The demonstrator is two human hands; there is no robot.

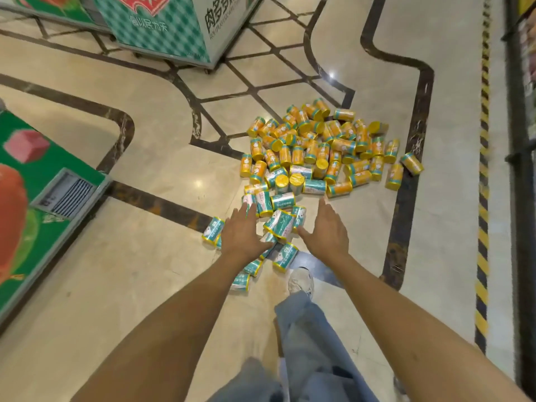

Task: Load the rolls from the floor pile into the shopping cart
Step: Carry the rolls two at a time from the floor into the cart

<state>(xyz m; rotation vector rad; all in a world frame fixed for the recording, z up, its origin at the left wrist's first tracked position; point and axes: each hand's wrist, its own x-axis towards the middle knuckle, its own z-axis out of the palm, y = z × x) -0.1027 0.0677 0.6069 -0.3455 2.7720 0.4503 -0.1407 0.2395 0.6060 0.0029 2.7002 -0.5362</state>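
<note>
Heaped on the polished floor (pixel 145 271): a pile of rolls (pixel 316 152), orange-and-yellow wrapped on the far side, teal-and-white wrapped on the near side, mostly lying flat, a few standing on end. Scattered just off the pile's near edge: some loose teal rolls (pixel 282 255). Off to the pile's near-left, slightly apart: one more teal roll (pixel 213 231).

Stretched out over the pile's near edge: both hands, on bare forearms. Left hand (pixel 242 232) palm down above the pile's near-left rolls, fingers straight and slightly spread, gripping nothing. Right hand (pixel 326 227) palm down at the pile's near-right, fingers straight and together, thumb angled out toward the teal rolls, likewise gripping nothing. Contact with the rolls beneath: impossible to tell.

Just on the near side of the pile: a white shoe (pixel 301 281) planted on the floor, topped by a leg in light blue jeans (pixel 307 338).

Left of the pile, well apart: a green cabinet (pixel 34 213) printed with fruit pictures, with a vent grille in its side. Beyond the pile, toward its far-left: a teal-checkered display box (pixel 162 27) with printed characters. Along the pile's right side: a dark inlaid stripe (pixel 406 198) in the floor, running under the outermost orange roll. Farther right of the pile: a yellow-and-black hazard strip (pixel 483 140), then dark shelving (pixel 525 111) at the edge of view.
</note>
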